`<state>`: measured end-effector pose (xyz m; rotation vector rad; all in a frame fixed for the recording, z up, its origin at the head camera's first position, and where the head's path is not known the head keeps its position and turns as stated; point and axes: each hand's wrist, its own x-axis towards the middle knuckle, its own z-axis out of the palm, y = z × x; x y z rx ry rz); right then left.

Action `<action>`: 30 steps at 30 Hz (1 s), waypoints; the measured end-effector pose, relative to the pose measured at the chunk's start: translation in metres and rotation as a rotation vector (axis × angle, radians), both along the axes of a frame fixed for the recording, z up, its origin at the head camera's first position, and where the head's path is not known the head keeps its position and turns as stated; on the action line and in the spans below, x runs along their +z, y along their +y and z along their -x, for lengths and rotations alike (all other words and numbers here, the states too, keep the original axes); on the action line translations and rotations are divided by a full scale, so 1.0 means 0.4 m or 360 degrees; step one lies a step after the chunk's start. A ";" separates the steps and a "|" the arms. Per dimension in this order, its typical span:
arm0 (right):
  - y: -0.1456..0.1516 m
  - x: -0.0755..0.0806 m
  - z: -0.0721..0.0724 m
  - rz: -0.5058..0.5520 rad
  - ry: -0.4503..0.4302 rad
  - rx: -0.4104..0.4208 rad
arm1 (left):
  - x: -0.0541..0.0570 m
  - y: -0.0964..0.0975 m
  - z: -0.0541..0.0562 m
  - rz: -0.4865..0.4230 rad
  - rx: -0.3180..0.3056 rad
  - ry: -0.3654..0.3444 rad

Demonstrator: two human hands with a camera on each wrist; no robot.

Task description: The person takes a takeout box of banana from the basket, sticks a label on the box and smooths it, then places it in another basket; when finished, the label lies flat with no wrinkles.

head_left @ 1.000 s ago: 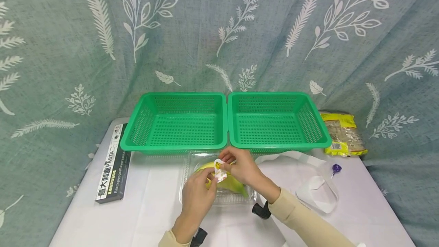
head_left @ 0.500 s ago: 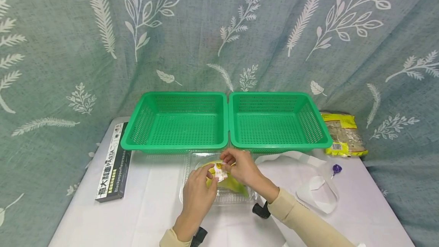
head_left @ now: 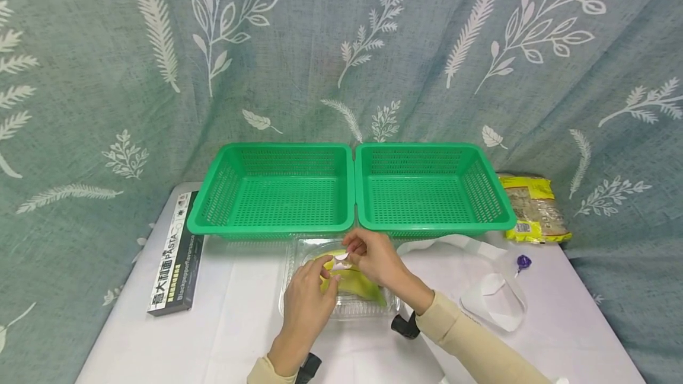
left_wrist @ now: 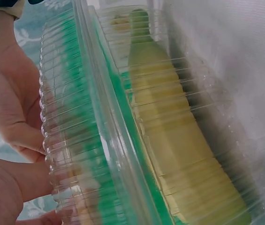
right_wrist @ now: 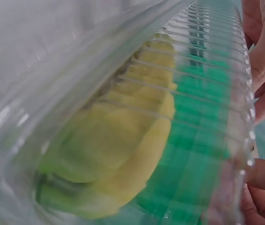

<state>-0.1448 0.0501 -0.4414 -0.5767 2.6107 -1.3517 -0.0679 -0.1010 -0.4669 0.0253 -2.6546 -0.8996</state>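
Pinching with left hand [head_left: 311, 294] and right hand [head_left: 377, 258], in narrow grip, 1 small white label [head_left: 341, 263], curved between the fingertips. Turning 2 hands inward, fingers bent, tips close together. Having directly under the grip a clear box [head_left: 368, 311], with bananas [head_left: 364, 287] inside; beyond the grip, 2 green baskets [head_left: 272, 230].

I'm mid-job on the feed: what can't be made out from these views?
Label: print unreadable in the head view; it is bent and small.
Label's pinched edges: head view, covered by the left hand and right hand.
Label, left wrist view: obscured by the clear box's ridged wall.
Bananas: head view, partly behind both hands.
Right sleeve: head view, cut off by the bottom edge.
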 end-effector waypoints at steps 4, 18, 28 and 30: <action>0.000 0.002 0.001 -0.0014 -0.0029 0.0009 | -0.003 -0.002 -0.002 -0.0014 -0.0014 0.0065; 0.003 -0.012 0.000 -0.0018 -0.0073 0.0076 | -0.015 0.008 -0.010 -0.0022 -0.0068 0.0251; 0.007 -0.014 0.009 0.0021 -0.0082 0.0051 | -0.026 0.013 -0.009 0.0013 -0.0160 0.0329; 0.004 -0.012 0.012 0.0015 -0.0071 0.0044 | -0.029 0.013 -0.008 0.0039 -0.0187 0.0354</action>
